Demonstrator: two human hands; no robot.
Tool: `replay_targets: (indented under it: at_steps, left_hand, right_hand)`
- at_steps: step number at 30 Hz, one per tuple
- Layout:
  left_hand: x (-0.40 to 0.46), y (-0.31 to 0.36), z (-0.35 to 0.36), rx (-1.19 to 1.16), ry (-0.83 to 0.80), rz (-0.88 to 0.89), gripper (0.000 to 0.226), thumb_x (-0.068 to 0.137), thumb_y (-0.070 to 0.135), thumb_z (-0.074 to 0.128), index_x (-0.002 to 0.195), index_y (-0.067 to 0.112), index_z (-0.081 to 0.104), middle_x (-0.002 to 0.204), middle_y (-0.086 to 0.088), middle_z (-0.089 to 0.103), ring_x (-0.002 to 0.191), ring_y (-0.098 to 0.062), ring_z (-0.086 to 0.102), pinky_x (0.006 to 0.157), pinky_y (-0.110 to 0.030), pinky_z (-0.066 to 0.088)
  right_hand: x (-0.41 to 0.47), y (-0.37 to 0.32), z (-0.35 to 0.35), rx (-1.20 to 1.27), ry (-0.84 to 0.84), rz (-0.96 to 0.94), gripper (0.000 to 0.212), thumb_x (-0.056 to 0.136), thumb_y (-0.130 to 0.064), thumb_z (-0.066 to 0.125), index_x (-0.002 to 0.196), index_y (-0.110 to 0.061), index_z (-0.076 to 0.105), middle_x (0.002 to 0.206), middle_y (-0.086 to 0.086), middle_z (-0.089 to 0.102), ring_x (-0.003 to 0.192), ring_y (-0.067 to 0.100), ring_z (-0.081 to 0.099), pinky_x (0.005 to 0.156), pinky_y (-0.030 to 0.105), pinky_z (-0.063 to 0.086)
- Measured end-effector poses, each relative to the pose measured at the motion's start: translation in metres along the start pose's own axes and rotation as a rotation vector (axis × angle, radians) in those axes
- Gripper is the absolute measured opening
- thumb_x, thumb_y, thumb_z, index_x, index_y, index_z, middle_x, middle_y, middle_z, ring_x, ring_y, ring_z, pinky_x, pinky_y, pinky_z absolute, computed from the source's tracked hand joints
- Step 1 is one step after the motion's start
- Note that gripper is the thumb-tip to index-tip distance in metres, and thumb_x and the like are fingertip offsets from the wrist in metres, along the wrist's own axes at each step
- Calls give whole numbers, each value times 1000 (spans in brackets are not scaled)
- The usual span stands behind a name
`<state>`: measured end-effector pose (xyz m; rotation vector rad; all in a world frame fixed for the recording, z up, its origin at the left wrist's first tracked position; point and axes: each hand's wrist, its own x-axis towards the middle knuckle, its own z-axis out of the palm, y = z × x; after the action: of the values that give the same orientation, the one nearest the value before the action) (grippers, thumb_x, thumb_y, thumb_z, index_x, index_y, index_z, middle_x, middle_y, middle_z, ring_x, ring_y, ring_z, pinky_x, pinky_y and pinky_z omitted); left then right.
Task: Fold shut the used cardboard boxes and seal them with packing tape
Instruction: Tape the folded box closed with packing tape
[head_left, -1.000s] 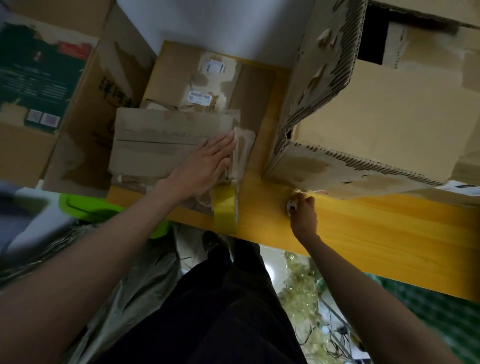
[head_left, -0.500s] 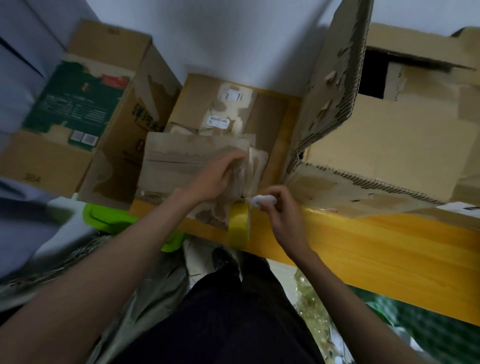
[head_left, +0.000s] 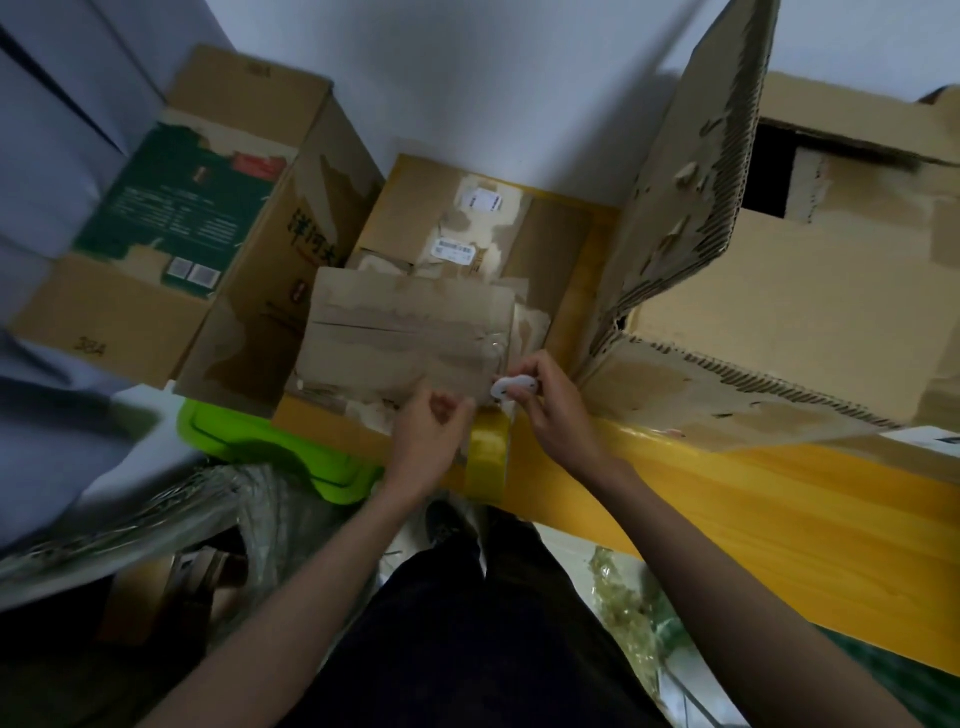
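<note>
**Small carton at the tabletop edge, both hands at its near right corner**

Item 1. Small cardboard box (head_left: 410, 338), flaps folded flat, lay on the yellow tabletop (head_left: 727, 499) against its near edge. Torn paper patches and a glossy strip of clear tape showed on the top flap; the strip ran toward the right end.

Item 2. Roll of yellowish packing tape (head_left: 488, 457) hung over the front edge of the tabletop, just below the box's near right corner, between the two hands.

Item 3. Left hand (head_left: 426, 441), fingers curled, was at the near edge of the box beside the roll. Whether it pinched the tape could not be told.

Item 4. Right hand (head_left: 550, 410) gripped a small white cutter (head_left: 514, 388), its tip touching the box's near right corner above the roll.

Item 5. Second labelled box (head_left: 467, 228) sat behind the first, near the white wall.

Item 6. Large worn carton (head_left: 805, 312) stood to the right on the tabletop, one ragged flap raised upright, another lying forward.

Item 7. Tall box with a green printed panel (head_left: 176, 208) stood left of the tabletop.

Item 8. Bright green plastic piece (head_left: 270, 447) lay below the tabletop's left end.
</note>
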<state>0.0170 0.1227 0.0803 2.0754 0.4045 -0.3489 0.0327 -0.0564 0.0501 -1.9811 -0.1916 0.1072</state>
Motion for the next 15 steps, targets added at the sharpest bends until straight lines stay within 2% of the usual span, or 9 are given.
replay_targets:
  at_steps: [3, 5, 7, 11, 13, 15]
  left_hand:
    - [-15, -24, 17, -52, -262, -241, 46, 92, 48, 66, 119, 11, 65, 114, -1, 69, 104, -18, 65, 89, -34, 53]
    - [-17, -31, 22, -142, -318, -274, 39, 94, 40, 66, 119, 11, 70, 116, -7, 72, 105, -20, 67, 98, -41, 53]
    - [-21, -32, 21, -189, -305, -262, 24, 95, 32, 68, 108, 12, 74, 111, -9, 74, 101, -20, 68, 95, -39, 54]
    - [-27, -33, 14, -206, -344, -275, 23, 93, 35, 69, 98, 14, 74, 106, -4, 74, 100, -16, 66, 99, -40, 49]
    - [-28, -35, 10, -253, -367, -285, 26, 92, 39, 70, 100, 14, 76, 108, -2, 75, 103, -14, 67, 99, -38, 50]
    - [-31, -35, 6, -277, -388, -284, 29, 91, 42, 70, 105, 18, 77, 105, 3, 76, 104, -12, 67, 91, -30, 51]
  right_hand:
    - [-1, -4, -1, 19, 11, 8, 9, 102, -13, 56, 97, -18, 52, 93, 0, 55, 84, 21, 56, 69, 30, 44]
    - [-1, -6, -3, 19, 3, 11, 8, 101, -11, 58, 96, -14, 52, 92, 2, 55, 84, 22, 56, 68, 28, 44]
    - [-1, -8, -5, 22, -1, 17, 8, 99, -10, 60, 95, -11, 53, 91, 4, 56, 82, 22, 56, 67, 28, 44]
    - [-1, -15, -7, 46, 22, 18, 13, 97, -8, 63, 93, -14, 53, 87, -5, 55, 77, 11, 53, 66, 24, 42]
    - [-2, -18, -6, 58, 35, 17, 14, 97, -8, 63, 92, -15, 53, 86, -9, 55, 76, 7, 53, 65, 22, 42]
    - [-3, -21, -6, 57, 58, 17, 15, 97, -8, 64, 91, -17, 53, 85, -14, 54, 76, 5, 53, 65, 21, 42]
